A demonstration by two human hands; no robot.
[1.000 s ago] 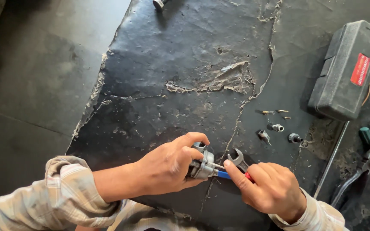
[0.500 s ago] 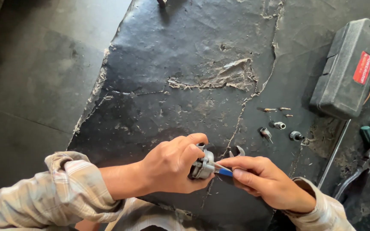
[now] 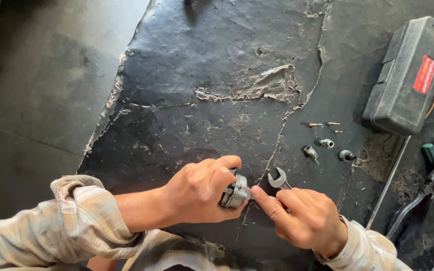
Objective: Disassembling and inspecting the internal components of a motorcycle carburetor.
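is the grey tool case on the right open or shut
Shut. The grey tool case lies flat on the dark mat with its lid down against the base; no contents show.

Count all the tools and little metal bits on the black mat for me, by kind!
Grey metal part in the left hand: 1
Open-end wrench: 1
Dark grey tool case: 1
Pliers: 1
Long metal rod: 1
Small sockets and bits: about 6
Total: about 11

Workshop floor, tool case [image 3: 407, 75], pliers [image 3: 418, 200]
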